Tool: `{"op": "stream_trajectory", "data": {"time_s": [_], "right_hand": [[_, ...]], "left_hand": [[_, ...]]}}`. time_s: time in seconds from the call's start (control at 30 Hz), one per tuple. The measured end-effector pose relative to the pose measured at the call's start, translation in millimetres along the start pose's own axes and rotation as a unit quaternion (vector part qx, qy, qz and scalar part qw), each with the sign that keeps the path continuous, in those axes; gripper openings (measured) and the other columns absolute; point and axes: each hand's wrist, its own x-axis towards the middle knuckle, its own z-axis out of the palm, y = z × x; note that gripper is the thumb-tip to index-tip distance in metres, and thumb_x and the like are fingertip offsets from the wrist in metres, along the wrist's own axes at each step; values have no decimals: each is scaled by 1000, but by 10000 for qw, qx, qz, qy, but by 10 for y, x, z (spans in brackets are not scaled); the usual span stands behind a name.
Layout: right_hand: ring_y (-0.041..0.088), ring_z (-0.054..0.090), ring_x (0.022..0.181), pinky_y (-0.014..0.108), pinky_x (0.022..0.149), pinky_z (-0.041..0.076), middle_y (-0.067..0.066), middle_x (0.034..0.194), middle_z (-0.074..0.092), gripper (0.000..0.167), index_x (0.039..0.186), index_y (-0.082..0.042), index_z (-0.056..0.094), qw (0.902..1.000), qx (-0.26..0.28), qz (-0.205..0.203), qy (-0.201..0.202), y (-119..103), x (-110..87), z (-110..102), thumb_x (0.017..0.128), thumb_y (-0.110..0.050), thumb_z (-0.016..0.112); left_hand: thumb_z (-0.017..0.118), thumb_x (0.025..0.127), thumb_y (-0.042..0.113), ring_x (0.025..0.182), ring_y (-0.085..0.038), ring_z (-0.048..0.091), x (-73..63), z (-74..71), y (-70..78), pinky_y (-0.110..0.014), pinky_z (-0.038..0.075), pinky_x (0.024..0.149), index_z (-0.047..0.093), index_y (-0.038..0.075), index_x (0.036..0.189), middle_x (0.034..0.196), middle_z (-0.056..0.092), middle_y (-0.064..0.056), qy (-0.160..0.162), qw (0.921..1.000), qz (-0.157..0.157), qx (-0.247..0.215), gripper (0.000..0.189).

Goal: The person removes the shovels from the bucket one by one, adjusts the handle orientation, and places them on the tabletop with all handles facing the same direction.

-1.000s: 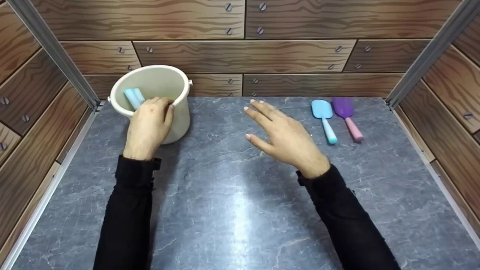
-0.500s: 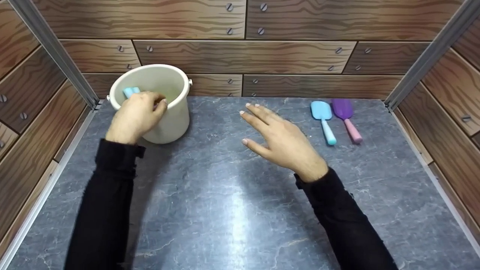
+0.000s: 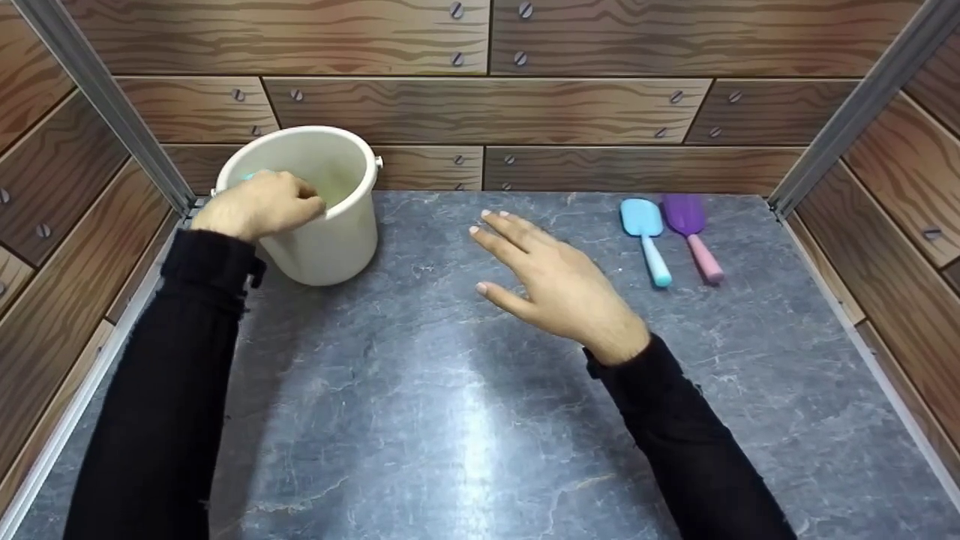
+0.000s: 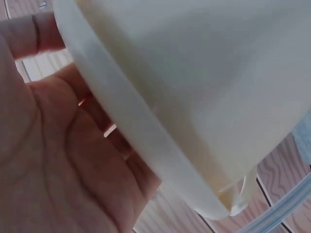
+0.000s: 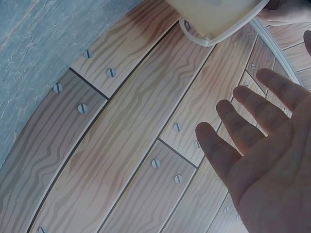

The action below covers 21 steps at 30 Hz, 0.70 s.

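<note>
A cream bucket (image 3: 322,247) stands at the back left. In the head view my left hand (image 3: 259,206) is at its left front rim, fingers bent down into the mouth. A sliver of a light blue thing (image 3: 249,177) shows past the knuckles; its kind is hidden. In the left wrist view the fingers (image 4: 99,114) pass behind the bucket's rim (image 4: 131,111), fingertips out of sight; I cannot tell whether they hold anything. My right hand (image 3: 559,281) hovers over the table's middle, fingers spread, holding nothing.
At the back right lie a light blue toy shovel (image 3: 645,232) and a purple scoop with a pink handle (image 3: 690,229), side by side. Wood-patterned panels (image 3: 480,112) enclose the grey marbled table (image 3: 420,420) at the back and sides.
My left hand has shifted left and slightly toward the back at the bucket's rim. The light blue thing has sunk almost out of sight. My right hand has drifted slightly left.
</note>
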Motion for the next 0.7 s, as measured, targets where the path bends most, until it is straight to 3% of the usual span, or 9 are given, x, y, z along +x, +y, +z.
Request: {"op": "stream_trajectory", "data": {"time_s": [0.13, 0.3, 0.5, 0.7], "right_hand": [[38, 44, 177, 63, 140, 49, 11, 190, 43, 73, 181, -20, 47, 10000, 20, -4, -27, -3, -1, -4, 120, -57, 63], [38, 44, 177, 62, 140, 48, 10, 191, 42, 73, 182, -20, 46, 10000, 33, -9, -64, -7, -2, -11, 120, -57, 62], [36, 42, 178, 61, 142, 46, 9, 192, 41, 74, 182, -20, 46, 9999, 70, 19, -107, -7, -3, -20, 120, -58, 62], [37, 43, 177, 62, 142, 47, 9, 191, 43, 73, 181, -20, 47, 9999, 132, 11, -71, 6, -15, -20, 120, -58, 62]], "left_hand": [[58, 109, 37, 113, -35, 77, 22, -145, -56, -49, 64, 94, 83, 7, 143, 131, 84, -22, -430, 9989, 165, 99, 52], [73, 110, 36, 105, -23, 73, 13, -284, -88, -28, 54, 83, 86, 7, 137, 114, 88, -8, -614, 9980, 133, 25, 41], [88, 103, 35, 102, -28, 70, -40, -382, -33, -32, 51, 76, 88, 7, 128, 100, 83, -3, -533, 9981, -236, 190, 37], [91, 99, 37, 98, -30, 69, -72, -398, 32, -34, 51, 71, 90, 7, 124, 95, 81, -5, -428, 9971, -426, 453, 39]]}}
